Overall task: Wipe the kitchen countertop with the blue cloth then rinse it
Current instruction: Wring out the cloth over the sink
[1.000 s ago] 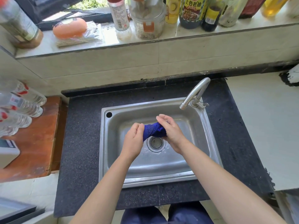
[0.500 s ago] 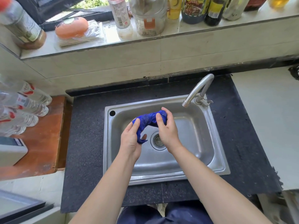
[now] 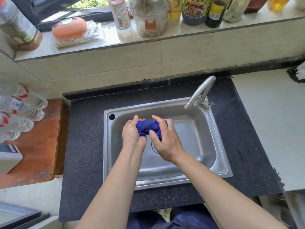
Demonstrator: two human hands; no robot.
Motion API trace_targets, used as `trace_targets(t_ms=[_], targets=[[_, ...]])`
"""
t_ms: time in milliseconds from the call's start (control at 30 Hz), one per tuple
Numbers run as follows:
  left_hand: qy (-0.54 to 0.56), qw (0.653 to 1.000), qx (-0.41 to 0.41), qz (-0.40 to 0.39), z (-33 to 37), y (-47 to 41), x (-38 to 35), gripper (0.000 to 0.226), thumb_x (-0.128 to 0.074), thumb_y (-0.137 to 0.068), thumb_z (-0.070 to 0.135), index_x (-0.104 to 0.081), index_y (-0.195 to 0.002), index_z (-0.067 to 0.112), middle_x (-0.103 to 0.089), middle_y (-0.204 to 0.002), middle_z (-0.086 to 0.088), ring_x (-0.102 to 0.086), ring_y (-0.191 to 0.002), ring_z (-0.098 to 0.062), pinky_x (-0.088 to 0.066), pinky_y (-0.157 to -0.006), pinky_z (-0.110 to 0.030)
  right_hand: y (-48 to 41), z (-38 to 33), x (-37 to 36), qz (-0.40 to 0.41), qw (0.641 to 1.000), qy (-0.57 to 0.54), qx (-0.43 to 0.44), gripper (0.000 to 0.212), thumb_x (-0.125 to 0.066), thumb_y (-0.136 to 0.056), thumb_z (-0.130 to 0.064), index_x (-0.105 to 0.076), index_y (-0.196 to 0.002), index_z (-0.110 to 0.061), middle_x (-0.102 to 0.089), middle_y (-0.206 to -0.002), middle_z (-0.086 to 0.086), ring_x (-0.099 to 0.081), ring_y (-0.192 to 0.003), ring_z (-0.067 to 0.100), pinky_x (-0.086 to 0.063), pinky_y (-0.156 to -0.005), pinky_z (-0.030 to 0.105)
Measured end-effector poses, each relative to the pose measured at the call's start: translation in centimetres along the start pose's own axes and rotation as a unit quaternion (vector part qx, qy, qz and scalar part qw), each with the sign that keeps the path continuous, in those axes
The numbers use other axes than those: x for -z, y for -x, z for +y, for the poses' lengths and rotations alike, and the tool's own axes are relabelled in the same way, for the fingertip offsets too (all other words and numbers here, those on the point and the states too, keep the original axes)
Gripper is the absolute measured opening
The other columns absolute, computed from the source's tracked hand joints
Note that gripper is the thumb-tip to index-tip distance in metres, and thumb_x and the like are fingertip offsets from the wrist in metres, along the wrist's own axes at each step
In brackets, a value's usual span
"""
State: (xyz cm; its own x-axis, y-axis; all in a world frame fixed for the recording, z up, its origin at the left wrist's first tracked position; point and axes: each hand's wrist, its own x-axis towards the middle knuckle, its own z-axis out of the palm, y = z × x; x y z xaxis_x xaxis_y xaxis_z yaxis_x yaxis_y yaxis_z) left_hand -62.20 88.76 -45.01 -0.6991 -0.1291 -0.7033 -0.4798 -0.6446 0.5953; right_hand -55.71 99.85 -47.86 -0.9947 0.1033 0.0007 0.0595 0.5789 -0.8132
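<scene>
The blue cloth [image 3: 147, 127] is bunched into a wad over the steel sink [image 3: 206, 138], just behind the drain. My left hand [image 3: 132, 135] grips its left end and my right hand [image 3: 165, 139] wraps over its right end, thumbs nearly meeting. Much of the cloth is hidden inside both fists. The tap [image 3: 198, 93] curves over the sink's back right corner, and I see no water coming from it. Dark speckled countertop [image 3: 85, 146] surrounds the sink.
A wooden board [image 3: 38, 146] with several clear plastic bottles [image 3: 21, 111] lies left of the counter. A pale worktop [image 3: 272, 121] lies to the right. The tiled sill behind holds sauce bottles [image 3: 194, 10], jars and an orange container [image 3: 69, 29].
Both hands have kept working the cloth, bunching it tighter and bringing it slightly toward the sink's back. The loose tail seen half a second ago is now gathered in.
</scene>
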Motion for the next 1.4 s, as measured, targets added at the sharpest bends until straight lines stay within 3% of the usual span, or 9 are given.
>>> trace_targets(t_ms=[133, 267, 367, 700, 900, 967, 1100, 1267, 1400], targets=[[-0.036, 0.999, -0.006, 0.013, -0.6, 0.8, -0.9, 0.028, -0.067, -0.093, 0.017, -0.044, -0.078, 0.017, -0.042, -0.051, 0.004, -0.044, -0.044, -0.013, -0.047, -0.055, -0.028, -1.4, -1.5, 0.0, 0.048, 0.991, 0.029, -0.122, 0.042, -0.038, -0.086, -0.07, -0.05, -0.085, -0.03, -0.055, -0.083, -0.009, -0.054, -0.076, 0.018, -0.039, -0.065, 0.03], [-0.073, 0.997, -0.019, 0.015, -1.0, 1.5, -1.3, 0.036, -0.073, -0.088, 0.03, -0.043, -0.073, 0.018, -0.033, -0.042, 0.004, -0.033, -0.037, -0.014, -0.035, -0.043, -0.023, -2.7, -1.8, 0.0, 0.05, 0.955, -0.058, -0.287, 0.033, -0.056, -0.082, -0.041, -0.05, -0.059, -0.017, -0.05, -0.052, -0.004, -0.049, -0.064, 0.025, -0.036, -0.053, 0.031], [-0.08, 0.997, -0.019, 0.004, -1.2, 1.7, -1.0, 0.056, -0.079, -0.076, 0.051, -0.037, -0.06, 0.018, -0.029, -0.042, -0.002, -0.027, -0.042, -0.02, -0.029, -0.046, -0.028, -2.7, -1.4, -0.1, 0.013, 0.943, -0.072, -0.324, 0.039, -0.058, -0.079, -0.032, -0.041, -0.048, -0.015, -0.035, -0.042, -0.001, -0.035, -0.056, 0.023, -0.031, -0.051, 0.032], [-0.207, 0.974, -0.078, -0.051, -1.5, 3.6, -1.2, 0.072, -0.054, -0.098, 0.037, -0.03, -0.032, 0.021, -0.029, -0.035, -0.007, -0.025, -0.043, -0.025, -0.03, -0.053, -0.033, -3.3, 0.4, -0.5, -0.067, 0.934, -0.072, -0.343, 0.037, -0.055, -0.077, -0.03, -0.032, -0.051, -0.016, -0.026, -0.051, -0.001, -0.028, -0.062, 0.021, -0.027, -0.056, 0.034], [-0.283, 0.954, -0.052, -0.084, -0.8, 2.1, 0.2, 0.034, -0.056, -0.099, 0.035, -0.052, -0.072, 0.013, -0.06, -0.059, -0.008, -0.052, -0.048, -0.022, -0.037, -0.043, -0.028, -2.6, 1.8, 0.4, -0.033, 0.955, -0.113, -0.273, 0.041, -0.052, -0.093, -0.035, -0.043, -0.054, -0.025, -0.039, -0.052, -0.008, -0.037, -0.06, 0.02, -0.034, -0.058, 0.032], [-0.327, 0.934, -0.015, -0.143, -0.1, 1.6, 1.2, 0.012, -0.059, -0.098, 0.025, -0.058, -0.098, 0.014, -0.072, -0.085, -0.007, -0.067, -0.063, -0.021, -0.046, -0.046, -0.031, -2.4, 2.5, 1.4, -0.037, 0.959, -0.133, -0.247, 0.029, -0.049, -0.099, -0.045, -0.056, -0.076, -0.028, -0.058, -0.073, -0.013, -0.053, -0.073, 0.009, -0.04, -0.066, 0.023], [-0.486, 0.838, 0.033, -0.244, 1.1, 1.1, 3.4, 0.032, -0.07, -0.09, 0.009, -0.059, -0.12, 0.01, -0.064, -0.118, -0.018, -0.069, -0.084, -0.023, -0.058, -0.086, -0.049, -1.9, 4.3, 2.6, -0.034, 0.98, -0.11, -0.165, 0.007, -0.054, -0.099, -0.039, -0.057, -0.096, -0.034, -0.062, -0.103, -0.006, -0.055, -0.096, 0.002, -0.04, -0.083, 0.02], [-0.637, 0.716, 0.027, -0.284, 1.8, 0.7, 3.7, 0.042, -0.081, -0.08, 0.023, -0.059, -0.116, 0.025, -0.07, -0.103, -0.01, -0.065, -0.074, -0.02, -0.055, -0.066, -0.038, -0.8, 4.8, 2.9, -0.063, 0.992, -0.074, -0.077, 0.008, -0.055, -0.099, -0.035, -0.058, -0.107, -0.035, -0.052, -0.112, -0.007, -0.05, -0.104, -0.007, -0.039, -0.093, 0.021], [-0.63, 0.723, 0.029, -0.283, 1.9, 0.6, 3.1, 0.041, -0.078, -0.084, 0.028, -0.059, -0.12, 0.023, -0.068, -0.09, -0.002, -0.055, -0.071, -0.018, -0.048, -0.06, -0.033, 0.3, 4.2, 3.3, -0.104, 0.994, -0.035, -0.014, 0.046, -0.043, -0.089, -0.037, -0.05, -0.132, -0.024, -0.033, -0.144, -0.003, -0.046, -0.119, 0.004, -0.04, -0.104, 0.029]])
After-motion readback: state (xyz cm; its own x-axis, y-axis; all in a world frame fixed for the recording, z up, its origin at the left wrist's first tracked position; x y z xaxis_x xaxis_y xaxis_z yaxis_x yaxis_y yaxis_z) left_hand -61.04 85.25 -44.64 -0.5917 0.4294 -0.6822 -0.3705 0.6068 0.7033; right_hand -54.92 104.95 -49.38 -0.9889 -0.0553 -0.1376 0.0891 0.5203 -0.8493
